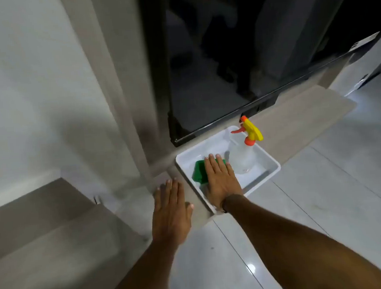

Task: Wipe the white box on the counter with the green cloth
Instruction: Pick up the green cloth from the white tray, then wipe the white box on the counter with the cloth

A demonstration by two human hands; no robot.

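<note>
Counter point(297, 122): right hand point(219, 178) (flat) on green cloth point(199, 171)

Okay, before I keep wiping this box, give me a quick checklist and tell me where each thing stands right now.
1. Cloth inside box: ok.
2. Right hand flat on cloth: ok.
3. Left hand steadying box: not ok, it rests on the counter beside it.
4. Wiping path clear: not ok, spray bottle stands in the box.
5. Box fully on counter: not ok, one corner overhangs.
6. Cloth damp: cannot tell.
</note>
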